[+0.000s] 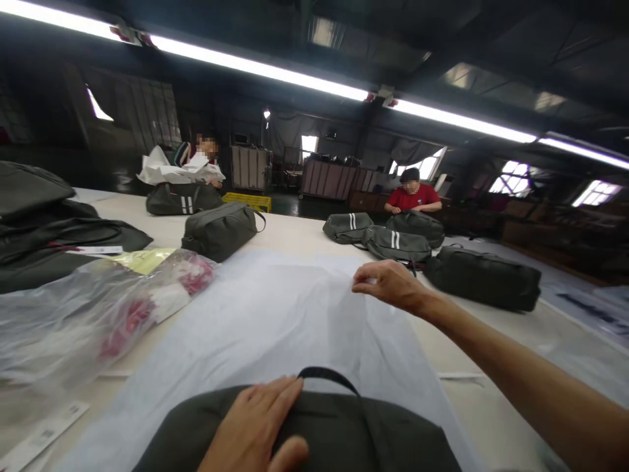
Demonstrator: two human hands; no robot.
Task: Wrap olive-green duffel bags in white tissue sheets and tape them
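Observation:
A dark green-grey duffel bag (324, 426) lies at the near edge, on a thin white sheet (236, 314) spread over the table. My left hand (260, 419) rests on top of the bag, fingers stretched out and thumb apart, the fingertips beside its black strap handle (329, 373). Farther forward, my right hand (388, 283) is closed in a pinch at the far right part of the sheet. The thin material seems lifted at those fingertips. The bag's lower part is cut off by the frame.
Stacked dark bags (44, 223) and clear plastic packaging (118, 314) lie on the left. Another bag (221, 229) stands beyond the sheet. Striped bags (393, 242) and a longer bag (486, 275) sit right. Two people work across the pale table (289, 229).

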